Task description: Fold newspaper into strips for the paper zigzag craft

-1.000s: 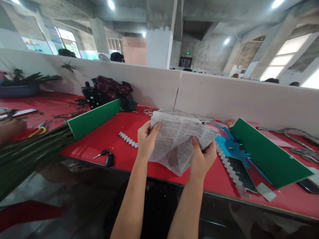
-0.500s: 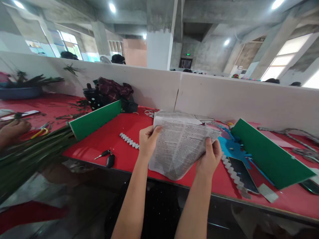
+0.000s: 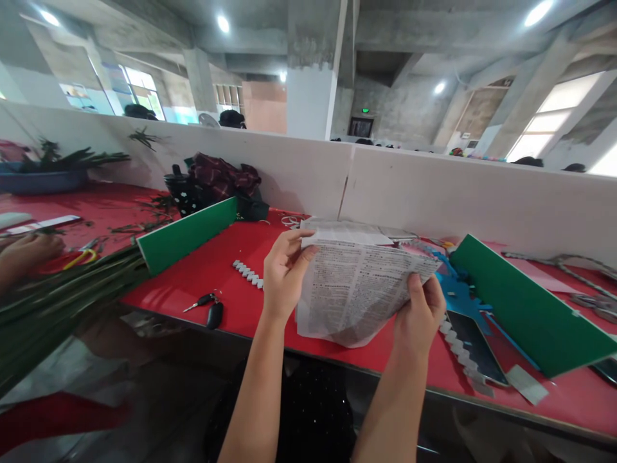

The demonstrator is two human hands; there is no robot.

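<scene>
A thin sheet of printed paper (image 3: 354,289), covered in dense columns of small text, hangs between my two hands above the front of the red table. My left hand (image 3: 284,270) pinches its upper left corner between thumb and fingers. On the other side my right hand (image 3: 421,302) grips the upper right edge, thumb in front and fingers behind. More printed paper (image 3: 347,230) shows just behind the sheet's top edge. The sheet's lower edge curves loosely near the table's front.
Car keys (image 3: 212,310) and a folded white paper strip (image 3: 248,273) lie left. A green panel (image 3: 530,308), a phone (image 3: 475,347) and a blue item (image 3: 457,292) are right. Another green panel (image 3: 187,235) stands left, beside long leaves (image 3: 72,302) and a co-worker's hand (image 3: 36,251).
My hands have spread slightly apart, the right one moving right. My left fingers have lifted and reach over the sheet's top corner. The view has shifted a little.
</scene>
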